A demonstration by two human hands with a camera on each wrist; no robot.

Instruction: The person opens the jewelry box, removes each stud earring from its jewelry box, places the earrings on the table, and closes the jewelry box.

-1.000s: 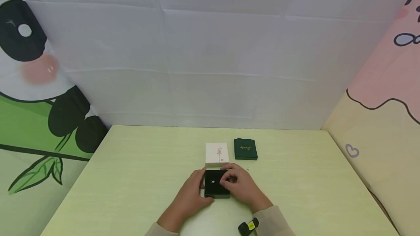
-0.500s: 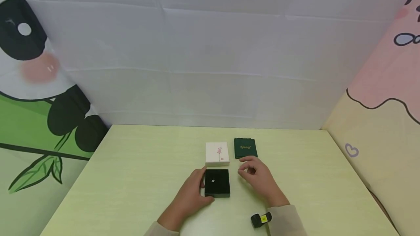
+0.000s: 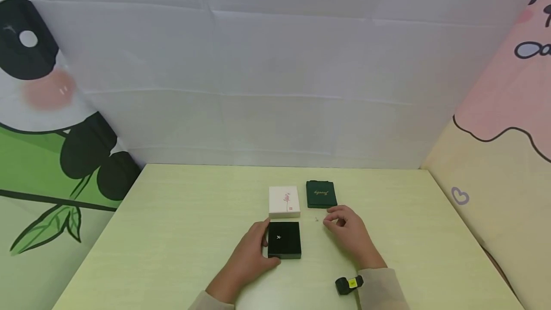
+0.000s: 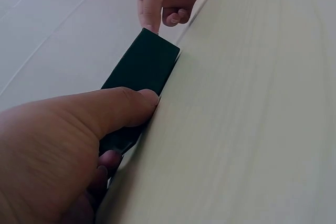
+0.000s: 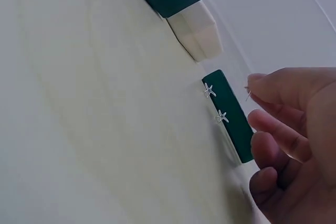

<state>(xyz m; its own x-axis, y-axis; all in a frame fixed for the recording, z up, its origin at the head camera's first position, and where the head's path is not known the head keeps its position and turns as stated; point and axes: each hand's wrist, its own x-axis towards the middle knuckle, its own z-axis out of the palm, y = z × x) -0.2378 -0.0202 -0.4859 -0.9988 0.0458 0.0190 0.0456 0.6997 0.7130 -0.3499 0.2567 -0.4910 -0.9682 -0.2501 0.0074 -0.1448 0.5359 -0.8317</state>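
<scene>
My left hand [image 3: 246, 258] holds the dark square jewelry box [image 3: 287, 245], thumb on its near side and fingers along its left side. A small silver star stud [image 3: 279, 237] sits left of the middle on the box's black top. To the box's right, my right hand [image 3: 349, 233] hovers near the table with thumb and index finger together. Between those fingertips is a tiny silver piece [image 5: 248, 94], mostly hidden. Two silver star studs [image 5: 221, 116] lie just in front of the dark green pouch [image 3: 321, 194] with gold lettering.
Behind the jewelry box stands a white box [image 3: 283, 201] with a pink flower print, and the green pouch lies to its right. The pale table [image 3: 193, 204] meets a white cloth backdrop [image 3: 275, 85], with printed panels on both sides.
My right hand has moved off the jewelry box to the right, its fingertips still together, baring the box's top. The left hand keeps its hold on the box.
</scene>
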